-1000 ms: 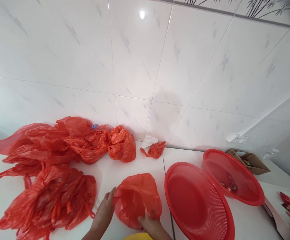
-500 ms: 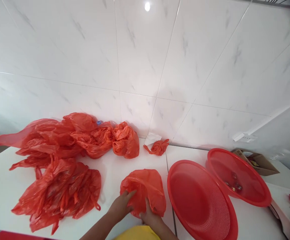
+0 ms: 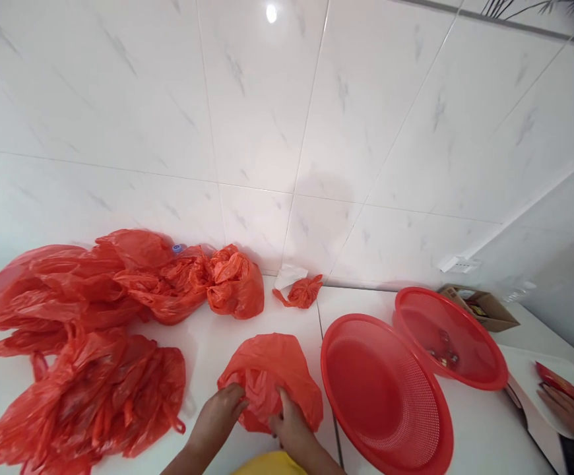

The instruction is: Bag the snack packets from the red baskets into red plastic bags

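Observation:
A red plastic bag (image 3: pixel 272 369) lies on the white counter (image 3: pixel 227 343) right in front of me. My left hand (image 3: pixel 215 419) pinches its near left edge, fingers curled into the film. My right hand (image 3: pixel 291 425) grips the bag's near middle, fingers closed on the plastic. Both hands sit close together at the bag's mouth.
A heap of red bags (image 3: pixel 84 389) lies at the left, more bags (image 3: pixel 168 277) along the wall. A small knotted bag (image 3: pixel 301 291) and white paper (image 3: pixel 289 276) sit behind. Two red baskets (image 3: pixel 381 396) (image 3: pixel 448 336) stand right. Another person's hand (image 3: pixel 571 412) rests far right by a cardboard box (image 3: pixel 479 307).
Both my hands have drawn together on the near edge of the red bag and bunched it. Another person's hand has come into view at the far right.

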